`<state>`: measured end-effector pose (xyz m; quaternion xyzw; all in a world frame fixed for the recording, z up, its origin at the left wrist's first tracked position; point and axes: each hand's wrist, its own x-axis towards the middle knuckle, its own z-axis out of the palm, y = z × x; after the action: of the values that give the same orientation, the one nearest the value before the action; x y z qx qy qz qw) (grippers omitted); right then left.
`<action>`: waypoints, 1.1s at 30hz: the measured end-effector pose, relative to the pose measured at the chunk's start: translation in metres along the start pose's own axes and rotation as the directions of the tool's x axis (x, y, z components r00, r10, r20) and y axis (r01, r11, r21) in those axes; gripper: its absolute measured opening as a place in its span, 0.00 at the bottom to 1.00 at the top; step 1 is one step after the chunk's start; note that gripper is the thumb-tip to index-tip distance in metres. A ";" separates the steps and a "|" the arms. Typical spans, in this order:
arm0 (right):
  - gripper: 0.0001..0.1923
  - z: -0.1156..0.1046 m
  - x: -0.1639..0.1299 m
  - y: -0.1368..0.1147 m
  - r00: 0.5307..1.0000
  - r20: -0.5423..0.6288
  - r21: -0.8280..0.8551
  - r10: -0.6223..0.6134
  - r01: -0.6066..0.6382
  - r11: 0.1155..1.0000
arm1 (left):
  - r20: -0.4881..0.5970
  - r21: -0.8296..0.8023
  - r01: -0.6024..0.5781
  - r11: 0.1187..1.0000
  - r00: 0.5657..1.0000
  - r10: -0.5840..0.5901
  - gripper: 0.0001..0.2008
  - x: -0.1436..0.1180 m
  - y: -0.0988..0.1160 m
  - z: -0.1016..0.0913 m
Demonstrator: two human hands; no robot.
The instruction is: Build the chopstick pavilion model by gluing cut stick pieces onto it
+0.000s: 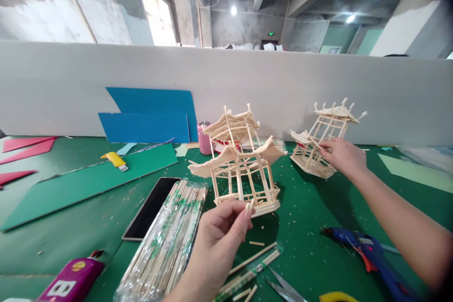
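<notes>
My left hand (222, 233) is closed in a pinch on short pieces of wooden stick (249, 205), in front of a two-tiered pavilion model (244, 160) built of pale sticks. The model stands upright on the table, its base partly hidden behind my fingers. Over on the right, my right hand (341, 155) reaches out and grips a second stick pavilion model (313, 153) near its lower roof. That model leans a little, and my fingers cover part of its side.
Packed chopsticks (166, 240) lie beside a dark phone (150, 210). A blue glue gun (368, 250), scissors (285, 288), loose sticks (253, 259), a yellow cutter (115, 160), a purple power strip (72, 281) and a pink can (204, 138) are around. Blue boards (145, 127) lean against a white partition (53, 89).
</notes>
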<state>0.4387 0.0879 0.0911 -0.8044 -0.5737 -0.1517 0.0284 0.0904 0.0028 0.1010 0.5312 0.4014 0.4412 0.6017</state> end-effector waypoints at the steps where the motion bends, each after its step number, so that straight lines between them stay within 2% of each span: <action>1: 0.12 0.000 0.000 0.000 1.000 0.002 0.001 0.002 -0.002 1.000 | -0.001 -0.003 0.001 1.000 1.000 -0.001 0.10 0.000 0.000 0.000; 7: 0.12 0.001 -0.005 -0.002 1.000 -0.008 0.012 0.012 -0.012 1.000 | -0.007 -0.011 0.000 1.000 1.000 0.000 0.10 -0.001 0.001 0.001; 12: 0.12 0.010 -0.021 -0.010 1.000 -0.026 0.035 -0.008 0.008 0.999 | -0.024 -0.022 0.011 1.000 1.000 -0.012 0.10 -0.002 0.001 0.001; 17: 0.12 0.021 -0.036 -0.019 0.998 -0.046 0.073 -0.045 0.048 0.996 | 0.020 -0.058 0.042 0.997 0.999 -0.041 0.10 0.000 -0.001 -0.002; 20: 0.10 0.019 -0.041 -0.021 0.994 -0.082 0.115 -0.074 0.083 0.990 | 0.049 -0.110 0.060 0.992 0.997 -0.055 0.10 0.001 -0.003 -0.004; 23: 0.11 0.006 -0.047 -0.028 0.984 -0.138 0.195 -0.114 0.140 0.971 | 0.039 -0.201 0.078 0.976 0.997 -0.071 0.09 0.002 -0.005 -0.004; 26: 0.13 -0.017 -0.060 -0.044 0.968 -0.216 0.331 -0.129 0.197 0.923 | 0.057 -0.291 0.129 0.948 0.992 -0.117 0.08 0.004 -0.007 -0.003; 30: 0.11 -0.055 -0.091 -0.078 0.937 -0.276 0.518 -0.213 0.332 0.788 | 0.132 -0.429 0.233 0.873 0.972 -0.195 0.07 0.008 -0.009 -0.002; 32: 0.10 -0.072 -0.110 -0.092 0.925 -0.268 0.588 -0.267 0.377 0.715 | 0.155 -0.494 0.281 0.823 0.960 -0.235 0.06 0.009 -0.010 -0.002; 33: 0.08 -0.080 -0.120 -0.097 0.922 -0.236 0.655 -0.306 0.383 0.652 | 0.161 -0.514 0.300 0.803 0.954 -0.253 0.06 0.009 -0.011 -0.002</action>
<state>0.2958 -0.0060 0.1212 -0.6023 -0.7281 0.0281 0.3259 0.0922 0.0115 0.0896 0.2969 0.3103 0.4196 0.7997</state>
